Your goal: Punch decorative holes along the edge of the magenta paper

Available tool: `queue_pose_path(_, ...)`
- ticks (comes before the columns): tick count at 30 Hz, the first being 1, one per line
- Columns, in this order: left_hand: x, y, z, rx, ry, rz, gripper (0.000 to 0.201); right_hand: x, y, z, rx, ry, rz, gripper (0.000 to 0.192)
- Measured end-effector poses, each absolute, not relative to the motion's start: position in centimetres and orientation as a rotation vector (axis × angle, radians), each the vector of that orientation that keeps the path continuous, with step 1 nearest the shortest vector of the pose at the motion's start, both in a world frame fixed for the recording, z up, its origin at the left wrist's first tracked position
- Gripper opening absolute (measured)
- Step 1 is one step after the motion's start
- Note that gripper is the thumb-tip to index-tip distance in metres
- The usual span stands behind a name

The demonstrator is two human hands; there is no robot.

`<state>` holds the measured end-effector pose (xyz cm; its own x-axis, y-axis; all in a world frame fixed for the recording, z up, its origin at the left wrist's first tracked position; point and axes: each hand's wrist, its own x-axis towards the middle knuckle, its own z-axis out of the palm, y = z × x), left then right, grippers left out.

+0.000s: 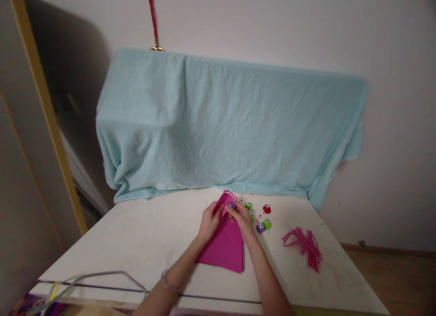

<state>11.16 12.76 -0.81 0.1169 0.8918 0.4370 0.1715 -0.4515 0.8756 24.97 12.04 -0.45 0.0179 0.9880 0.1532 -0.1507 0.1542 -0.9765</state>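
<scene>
We reach both arms forward over the table (143,243), our left hand (210,220) pinching the far edge of the pink sheet (225,245) while our right hand (242,217) grips a purple punch (232,205) there.

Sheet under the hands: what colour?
Bright pink sheet, clearest in the head view.

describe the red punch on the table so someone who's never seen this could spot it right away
Start at the pale blue cloth draped at the back of the white table, then look just right of the hands working on the pink sheet. Among the small craft punches scattered there, the red punch lies farthest right and alone; its neighbours are green or purple.
</scene>
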Motion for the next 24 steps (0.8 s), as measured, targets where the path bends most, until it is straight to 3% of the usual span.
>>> queue_pose_path(24,11.3,13.4,-2.6,1.656,1.147,1.311,0.038,25.1,12.6,-1.4,-1.009,-1.166,1.129,0.027)
